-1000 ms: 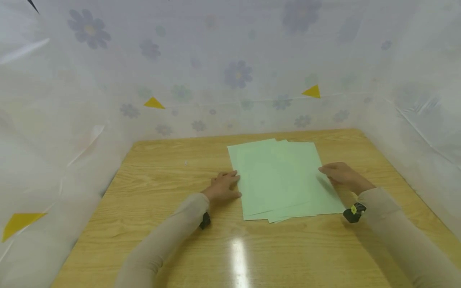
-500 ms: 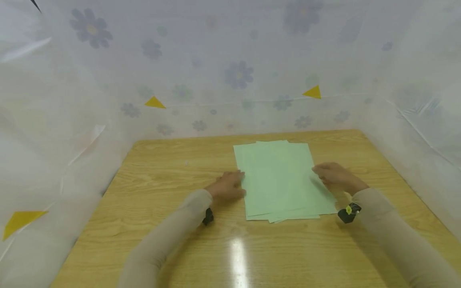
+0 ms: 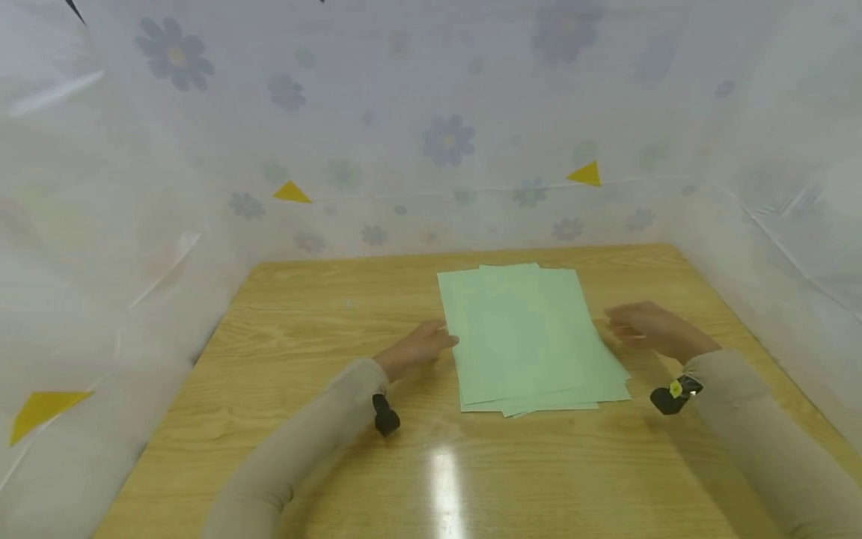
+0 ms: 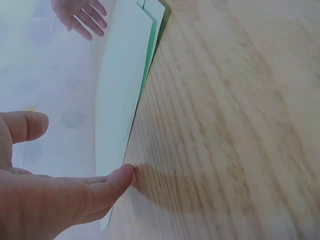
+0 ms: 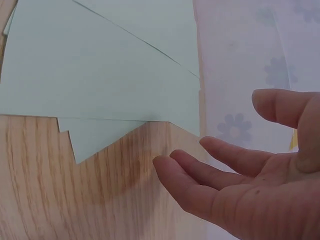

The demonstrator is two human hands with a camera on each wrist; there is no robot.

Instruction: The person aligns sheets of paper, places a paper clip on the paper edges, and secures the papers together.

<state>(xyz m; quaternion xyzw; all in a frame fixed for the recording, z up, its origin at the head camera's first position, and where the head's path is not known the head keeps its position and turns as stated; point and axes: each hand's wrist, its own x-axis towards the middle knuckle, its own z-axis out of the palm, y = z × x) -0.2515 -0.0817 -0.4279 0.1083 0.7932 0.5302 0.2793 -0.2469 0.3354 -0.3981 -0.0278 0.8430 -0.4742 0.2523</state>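
Observation:
Several sheets of pale green paper [image 3: 518, 337] lie in an uneven, fanned stack on the wooden table, their corners sticking out at different angles. At the stack's left edge is my left hand [image 3: 419, 348]; in the left wrist view its fingertips [image 4: 127, 172] touch the paper's edge, with the thumb raised apart. My right hand [image 3: 656, 329] is a little off the stack's right edge. In the right wrist view, its fingers [image 5: 190, 185] are loosely bent, the thumb is spread, and nothing is between them.
The wooden table [image 3: 289, 352] extends on both sides of the paper. White plastic sheeting with flower prints [image 3: 404, 135] walls the back and sides. Yellow tape pieces [image 3: 584, 174] stick to it. A tiny pale speck [image 3: 348, 305] lies on the table at left.
Both hands have pushed the sheets closer together, the right-hand ones shifting left. Since then my right hand has drawn back rightward off the paper, and the left hand has shifted slightly.

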